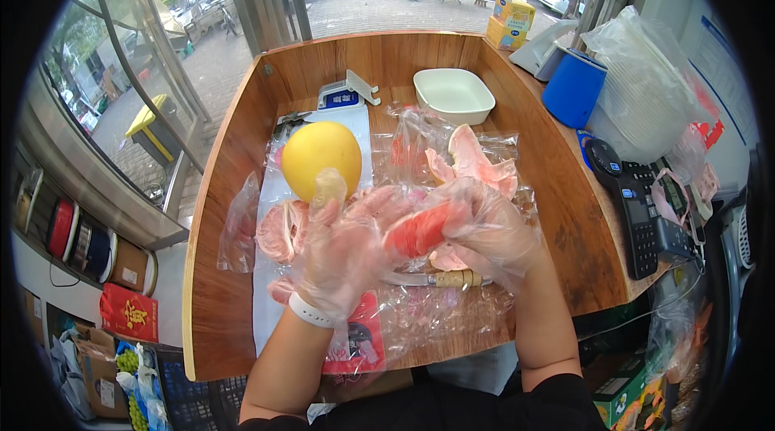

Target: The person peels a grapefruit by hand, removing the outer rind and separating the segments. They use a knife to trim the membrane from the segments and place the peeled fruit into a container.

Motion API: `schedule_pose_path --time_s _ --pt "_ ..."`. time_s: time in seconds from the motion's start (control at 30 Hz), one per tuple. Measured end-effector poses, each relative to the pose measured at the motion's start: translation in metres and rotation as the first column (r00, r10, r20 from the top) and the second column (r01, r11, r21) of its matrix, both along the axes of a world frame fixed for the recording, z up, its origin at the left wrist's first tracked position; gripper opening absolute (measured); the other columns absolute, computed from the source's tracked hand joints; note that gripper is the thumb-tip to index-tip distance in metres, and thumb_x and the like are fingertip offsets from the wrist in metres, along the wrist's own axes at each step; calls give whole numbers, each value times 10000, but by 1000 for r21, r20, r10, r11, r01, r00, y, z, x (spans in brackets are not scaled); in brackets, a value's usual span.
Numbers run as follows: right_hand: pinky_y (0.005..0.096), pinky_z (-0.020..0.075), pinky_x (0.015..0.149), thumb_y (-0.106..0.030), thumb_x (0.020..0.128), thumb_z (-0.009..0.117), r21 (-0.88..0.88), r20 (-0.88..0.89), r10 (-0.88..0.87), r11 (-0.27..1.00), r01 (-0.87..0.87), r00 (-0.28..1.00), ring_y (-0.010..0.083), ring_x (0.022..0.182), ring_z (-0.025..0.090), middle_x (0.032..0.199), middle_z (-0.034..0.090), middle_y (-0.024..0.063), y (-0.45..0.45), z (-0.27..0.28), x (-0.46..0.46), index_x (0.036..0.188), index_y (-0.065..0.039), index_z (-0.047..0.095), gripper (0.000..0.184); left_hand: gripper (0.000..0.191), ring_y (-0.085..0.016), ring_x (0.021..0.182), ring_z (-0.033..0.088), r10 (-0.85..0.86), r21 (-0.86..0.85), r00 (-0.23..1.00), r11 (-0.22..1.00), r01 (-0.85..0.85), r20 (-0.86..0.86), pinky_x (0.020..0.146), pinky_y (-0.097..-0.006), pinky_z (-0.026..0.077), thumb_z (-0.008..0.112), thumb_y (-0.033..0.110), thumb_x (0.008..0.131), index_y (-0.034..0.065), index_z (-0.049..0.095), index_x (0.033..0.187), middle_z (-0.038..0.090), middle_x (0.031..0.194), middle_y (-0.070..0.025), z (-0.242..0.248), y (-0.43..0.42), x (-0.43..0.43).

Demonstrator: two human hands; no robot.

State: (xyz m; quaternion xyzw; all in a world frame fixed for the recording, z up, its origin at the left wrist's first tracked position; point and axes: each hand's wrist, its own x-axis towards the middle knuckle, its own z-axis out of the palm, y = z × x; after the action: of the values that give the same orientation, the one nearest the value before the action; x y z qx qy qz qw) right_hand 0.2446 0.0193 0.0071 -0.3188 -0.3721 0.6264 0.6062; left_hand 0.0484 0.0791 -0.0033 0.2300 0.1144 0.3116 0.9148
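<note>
Between my gloved hands is a peeled red pomelo segment (419, 229). My right hand (490, 225) pinches its right end, and my left hand (342, 249), in a clear plastic glove, holds its left end. A whole yellow pomelo (322, 160) sits behind my left hand. Peeled pomelo flesh (282, 231) lies to the left of that hand, with more flesh partly hidden behind both hands. Pieces of pomelo peel (473, 157) rest on clear plastic behind my right hand. Below the segment lies a knife with a wooden handle (458, 279), its blade partly covered by my left hand.
A white plastic basin (454, 94) and a small scale (340, 97) stand at the back of the wooden counter (563, 231). Raised wooden walls border it. On the right ledge are a blue container (574, 87), a telephone (637, 225) and bagged white trays (645, 86).
</note>
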Motion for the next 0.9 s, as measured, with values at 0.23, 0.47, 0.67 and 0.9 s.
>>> schedule_pose_path --time_s 0.23,0.47,0.67,0.9 --pt "346 499 892 -65 868 668 331 269 -115 943 21 956 191 1007 619 1095 623 118 10 -23 -21 1137 -19 525 308 450 -246 1215 491 167 368 981 910 -193 101 1068 -430 356 555 294 959 60 430 1323 514 1296 -99 -11 -5 17" --pt "323 486 902 -184 968 511 563 401 -495 797 219 771 217 1022 623 1089 639 127 7 -10 -20 1305 0 451 388 337 -188 1060 572 253 -72 959 967 -245 126 968 -391 461 626 332 902 82 546 1113 584 1092 -48 -15 1 10" --pt "435 373 1061 -348 965 483 370 531 -465 879 300 709 338 1302 420 1416 409 213 0 -3 -20 1391 55 356 600 322 -233 889 605 -24 163 996 986 38 -90 888 -434 490 614 339 888 42 586 1007 602 974 -96 -8 -17 5" --pt "399 360 1083 -149 933 546 406 444 -476 862 302 759 309 1367 356 1525 295 151 28 -32 -18 1517 -136 -101 872 388 -145 1022 546 16 464 946 874 144 -325 927 -284 412 560 319 933 4 553 1159 593 1066 -53 -6 -40 11"
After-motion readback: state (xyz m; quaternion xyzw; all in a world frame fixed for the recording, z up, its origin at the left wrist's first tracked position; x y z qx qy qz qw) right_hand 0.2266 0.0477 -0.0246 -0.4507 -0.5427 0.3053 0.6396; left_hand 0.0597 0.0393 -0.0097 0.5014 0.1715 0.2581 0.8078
